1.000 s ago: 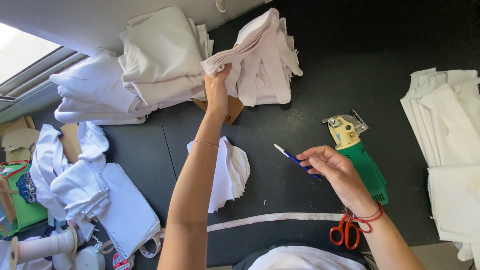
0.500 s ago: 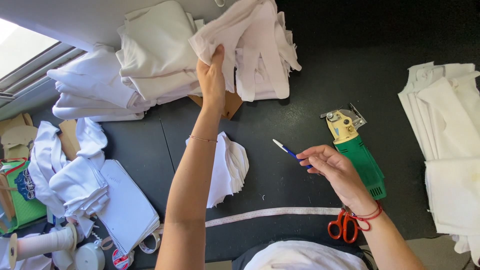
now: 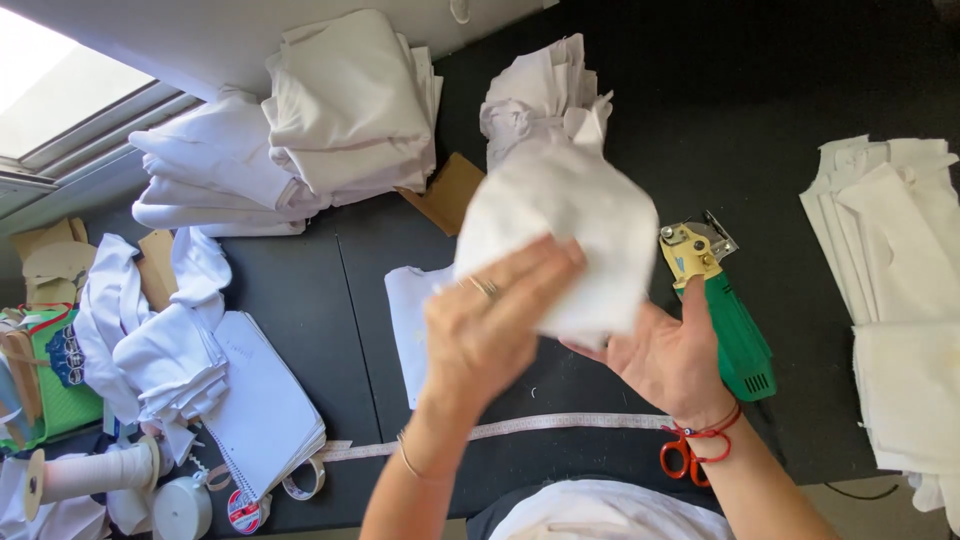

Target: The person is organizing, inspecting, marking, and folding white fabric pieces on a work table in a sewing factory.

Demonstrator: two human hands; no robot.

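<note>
Far left edge of the black table [image 3: 300, 300]: a spiral notebook [image 3: 262, 400] under crumpled white fabric [image 3: 160, 345], and a tape roll [image 3: 305, 480] by the near edge. Back left, folded white stacks [image 3: 340, 110].

Your left hand [image 3: 490, 330], ring on one finger, is closed on a bundle of white cloth pieces [image 3: 560, 215], held above the table's middle. Your right hand [image 3: 665, 355] lies open, palm up, cupping the bundle's underside, fingers spread.

A measuring tape [image 3: 560, 424] runs along the near edge. Just right of your right hand lies a green and yellow cutting tool [image 3: 735, 335]; red scissors [image 3: 680, 460] at the wrist. At the right edge: flat white cut pieces [image 3: 900, 270].
</note>
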